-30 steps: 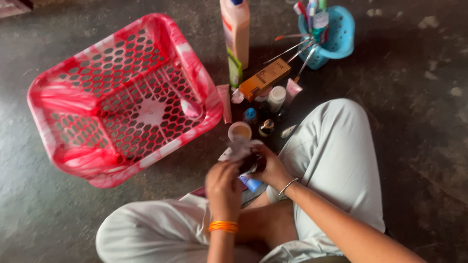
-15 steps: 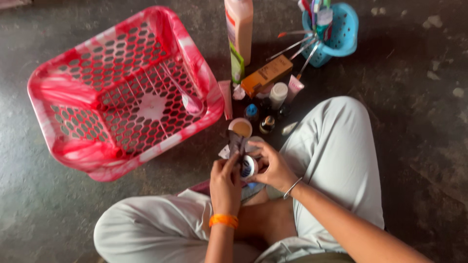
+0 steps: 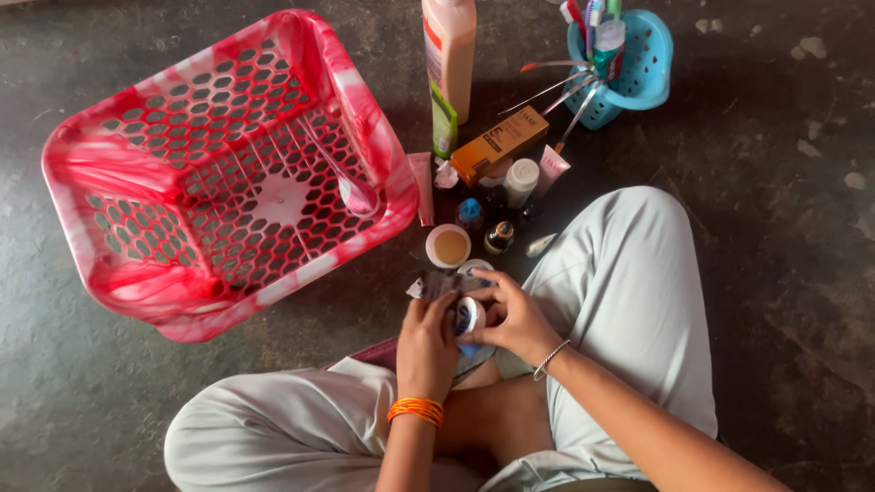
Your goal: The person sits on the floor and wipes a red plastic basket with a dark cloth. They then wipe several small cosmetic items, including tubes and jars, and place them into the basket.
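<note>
Small white jar (image 3: 468, 316) held between both hands above the person's lap.

The left hand (image 3: 425, 342) and right hand (image 3: 518, 319) close on it from either side, its round face turned up; a grey sachet (image 3: 447, 284) lies just beyond the fingers, the red basket (image 3: 137, 282) far left.
</note>
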